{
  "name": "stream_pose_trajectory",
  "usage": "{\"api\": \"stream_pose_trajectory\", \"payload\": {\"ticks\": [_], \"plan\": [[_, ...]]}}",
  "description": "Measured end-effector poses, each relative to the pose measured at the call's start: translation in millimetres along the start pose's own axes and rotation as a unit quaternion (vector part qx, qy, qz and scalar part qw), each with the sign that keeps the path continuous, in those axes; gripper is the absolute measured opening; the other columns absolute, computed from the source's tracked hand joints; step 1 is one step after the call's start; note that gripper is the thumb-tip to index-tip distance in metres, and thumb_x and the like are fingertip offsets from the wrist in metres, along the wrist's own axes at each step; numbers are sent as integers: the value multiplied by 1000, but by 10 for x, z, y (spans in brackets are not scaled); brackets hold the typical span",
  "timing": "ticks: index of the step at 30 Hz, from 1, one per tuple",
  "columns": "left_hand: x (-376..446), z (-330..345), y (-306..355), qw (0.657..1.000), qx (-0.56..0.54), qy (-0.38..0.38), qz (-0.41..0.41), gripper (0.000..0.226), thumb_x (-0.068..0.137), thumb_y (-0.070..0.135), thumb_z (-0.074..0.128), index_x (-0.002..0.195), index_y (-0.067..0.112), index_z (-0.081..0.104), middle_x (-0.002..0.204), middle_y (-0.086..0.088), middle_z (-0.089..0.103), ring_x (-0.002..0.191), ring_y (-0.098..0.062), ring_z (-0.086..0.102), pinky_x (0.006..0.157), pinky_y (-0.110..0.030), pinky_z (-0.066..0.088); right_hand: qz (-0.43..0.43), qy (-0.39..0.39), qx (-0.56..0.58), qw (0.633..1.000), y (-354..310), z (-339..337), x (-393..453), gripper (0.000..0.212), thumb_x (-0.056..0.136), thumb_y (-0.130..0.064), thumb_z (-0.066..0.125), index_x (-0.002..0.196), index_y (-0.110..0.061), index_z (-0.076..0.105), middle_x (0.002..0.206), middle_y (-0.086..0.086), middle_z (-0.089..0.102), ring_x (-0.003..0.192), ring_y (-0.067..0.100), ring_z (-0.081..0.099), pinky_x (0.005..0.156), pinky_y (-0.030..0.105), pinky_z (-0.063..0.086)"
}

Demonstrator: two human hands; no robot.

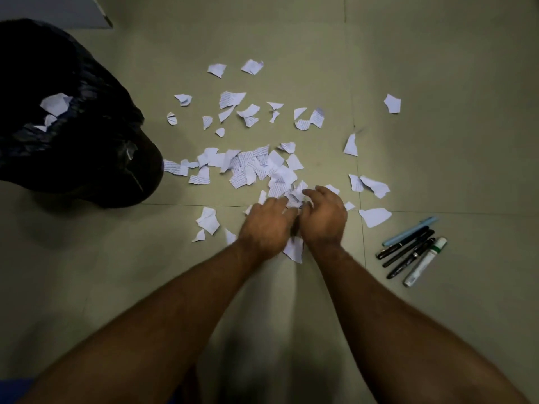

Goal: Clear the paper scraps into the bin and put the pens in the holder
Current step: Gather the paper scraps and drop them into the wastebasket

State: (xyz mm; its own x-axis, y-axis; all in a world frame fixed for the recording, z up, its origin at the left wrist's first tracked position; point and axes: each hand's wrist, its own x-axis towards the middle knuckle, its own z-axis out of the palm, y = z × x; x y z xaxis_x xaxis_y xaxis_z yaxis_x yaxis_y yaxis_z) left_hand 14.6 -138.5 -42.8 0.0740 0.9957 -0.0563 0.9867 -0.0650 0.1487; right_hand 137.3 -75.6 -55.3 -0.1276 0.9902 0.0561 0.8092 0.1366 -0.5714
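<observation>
Both hands are down on the tiled floor (pixel 437 83), side by side at the near edge of a heap of torn paper scraps (pixel 256 167). The left hand (pixel 267 225) and the right hand (pixel 323 218) are curled toward each other, and white scraps are pressed between their fingers; so each grip is closed around scraps, though how many pieces each one holds I cannot tell. One larger scrap (pixel 294 249) lies just under the wrists.

Most scraps, many with printed lines, lie in a dense heap just beyond the hands, and loose ones are spread farther away and to both sides. At the left stands a bin with a black plastic liner (pixel 87 147); a few white scraps (pixel 55 104) are already inside it. Some pieces on the floor touch its base.

To the right of the hands, well apart from the heap, a row of pens (pixel 407 249) lies on the floor close together: a light blue one, three dark ones and a white marker with a green cap (pixel 425 262).
</observation>
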Motion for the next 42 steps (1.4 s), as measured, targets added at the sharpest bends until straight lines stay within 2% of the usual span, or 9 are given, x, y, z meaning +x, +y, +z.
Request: {"api": "stream_pose_trajectory", "payload": {"ticks": [5,10,14,23,26,29,34,39,42], "plan": [[-23,447,147,987,35,-34,155,55,91,55,46,131,19,57,146,-20,47,133,-38,47,108,-53,35,145,18,-117,982,378,-53,-33,52,81,-24,63,132,-18,59,145,15,50,140,38,38,115,55,26],[382,246,-95,996,73,-15,59,58,89,54,48,133,18,55,139,-20,53,129,-36,49,105,-50,37,132,11,-70,989,481,5,-18,61,83,-34,60,139,-13,52,149,19,44,140,40,37,115,54,28],[395,268,97,992,47,43,111,52,94,48,41,133,16,55,137,-18,55,126,-36,52,103,-48,38,79,35,53,995,451,4,38,66,81,-28,60,142,-5,50,149,25,42,141,42,36,115,52,32],[420,366,-31,994,68,61,52,46,95,43,44,130,16,56,141,-19,51,129,-37,48,107,-49,35,97,-34,-78,992,546,39,478,64,92,-44,45,148,-14,41,159,19,29,150,39,19,121,49,13],[180,316,-45,991,40,116,-61,41,95,37,47,125,12,58,134,-19,55,122,-36,52,100,-45,40,-21,-64,-15,998,273,218,338,60,91,-39,39,143,-11,49,154,20,39,146,41,29,119,48,21],[-89,318,-117,968,12,149,-200,47,94,41,49,128,10,57,136,-20,53,122,-38,52,99,-45,42,14,-10,-5,1000,176,305,117,62,94,-41,39,146,-7,46,154,21,40,145,41,33,118,49,25],[-295,393,-250,878,-61,99,-464,69,88,56,49,139,10,47,149,-26,38,138,-40,37,111,-57,30,-18,-19,-49,998,51,511,-147,66,96,-42,39,148,-2,41,154,23,38,144,43,33,119,52,24],[-12,387,-282,916,-214,139,-309,61,94,42,34,143,8,44,155,-23,30,144,-36,29,118,-48,26,-81,-68,116,988,-241,657,24,65,95,-32,31,150,2,34,157,22,33,148,38,28,122,48,22],[-132,312,-279,926,-146,195,-288,42,96,21,48,134,6,53,148,-22,42,137,-36,41,110,-49,38,-58,-14,130,990,-146,578,-34,58,96,-25,33,144,6,43,150,24,43,142,41,38,117,52,31]]}}
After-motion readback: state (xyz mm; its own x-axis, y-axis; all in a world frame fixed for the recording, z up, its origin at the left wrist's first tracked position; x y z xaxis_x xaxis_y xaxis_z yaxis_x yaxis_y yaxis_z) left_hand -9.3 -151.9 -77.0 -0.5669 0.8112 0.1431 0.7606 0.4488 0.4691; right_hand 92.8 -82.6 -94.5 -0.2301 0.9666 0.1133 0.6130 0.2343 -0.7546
